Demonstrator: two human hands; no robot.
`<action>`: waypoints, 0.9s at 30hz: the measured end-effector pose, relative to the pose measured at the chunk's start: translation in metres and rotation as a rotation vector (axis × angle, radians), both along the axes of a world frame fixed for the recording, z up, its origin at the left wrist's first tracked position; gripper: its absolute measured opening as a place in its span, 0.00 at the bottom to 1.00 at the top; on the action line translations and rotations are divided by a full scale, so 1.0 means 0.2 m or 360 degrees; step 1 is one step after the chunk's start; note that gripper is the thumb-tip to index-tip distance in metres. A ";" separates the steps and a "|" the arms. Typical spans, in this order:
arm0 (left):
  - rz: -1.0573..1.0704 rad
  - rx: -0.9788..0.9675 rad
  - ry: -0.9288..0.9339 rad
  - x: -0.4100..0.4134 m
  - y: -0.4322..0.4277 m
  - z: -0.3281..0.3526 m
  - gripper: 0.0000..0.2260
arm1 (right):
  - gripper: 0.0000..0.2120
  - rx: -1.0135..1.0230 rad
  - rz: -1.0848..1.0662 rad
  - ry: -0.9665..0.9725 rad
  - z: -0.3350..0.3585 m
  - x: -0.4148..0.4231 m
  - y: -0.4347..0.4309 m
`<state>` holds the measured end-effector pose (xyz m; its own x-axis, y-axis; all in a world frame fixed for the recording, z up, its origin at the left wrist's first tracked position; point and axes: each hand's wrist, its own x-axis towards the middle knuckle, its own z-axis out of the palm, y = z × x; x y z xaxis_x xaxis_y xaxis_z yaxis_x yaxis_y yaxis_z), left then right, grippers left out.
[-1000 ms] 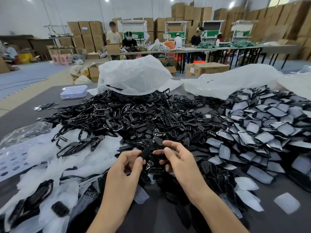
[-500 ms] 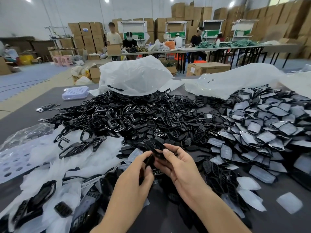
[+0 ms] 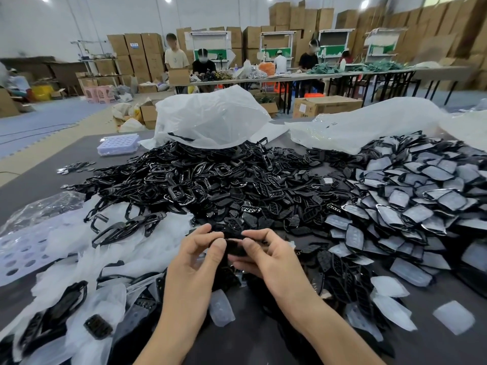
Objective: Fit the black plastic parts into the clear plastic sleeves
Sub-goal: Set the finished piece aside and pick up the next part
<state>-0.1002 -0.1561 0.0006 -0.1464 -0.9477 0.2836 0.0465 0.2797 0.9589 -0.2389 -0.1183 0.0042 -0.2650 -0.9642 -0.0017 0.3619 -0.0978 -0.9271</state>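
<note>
- We work at a dark grey table [image 3: 39, 180] that fills the lower view.
- A wide heap of loose black parts [image 3: 210, 185] covers the middle of the table and runs from the left side toward the far edge.
- A second heap, of sleeved parts [image 3: 408, 201], lies along the right side, and it touches the black heap.
- Two white bags [image 3: 210, 119] lie crumpled at the far edge, and the left one hangs over the top of the black heap.
- Empty clear sleeves [image 3: 66, 238] are spread over the near-left area, with some black frames lying on them.
- A pale tray [image 3: 18, 251] with round holes lies flat at the left edge, partly under the sleeves.
- Our left hand [image 3: 195, 259] is over the near middle of the table, with the thumb and curled fingers pinching one black piece.
- Our right hand [image 3: 266, 256] is just beside it and pinches the same piece from the other end.
- A small lilac box [image 3: 118, 144] stands near the far-left corner.
- The held part [image 3: 234, 246] is between both hands, above the near rim of the black heap; we cannot tell if a sleeve is on it.
</note>
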 end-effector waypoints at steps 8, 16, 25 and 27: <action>0.0015 0.0027 -0.0073 0.00 0.01 0.00 0.14 | 0.06 -0.0034 0.0051 0.0161 0.01 0.00 0.01; -0.0111 -0.0091 -0.0353 0.02 -0.01 0.02 0.13 | 0.09 -0.0030 -0.0032 0.0731 0.01 -0.04 0.03; -0.0364 0.0142 -0.0317 0.05 -0.03 0.01 0.15 | 0.08 0.0037 0.0007 0.0948 -0.01 -0.06 0.02; -0.0245 -0.0045 -0.0526 0.04 -0.02 0.00 0.13 | 0.08 0.0050 0.0021 0.0922 -0.01 -0.07 0.02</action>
<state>-0.0916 -0.1610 0.0002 -0.3748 -0.8999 0.2231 -0.2210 0.3205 0.9211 -0.2538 -0.1150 0.0032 -0.2192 -0.9693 0.1110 -0.2045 -0.0656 -0.9767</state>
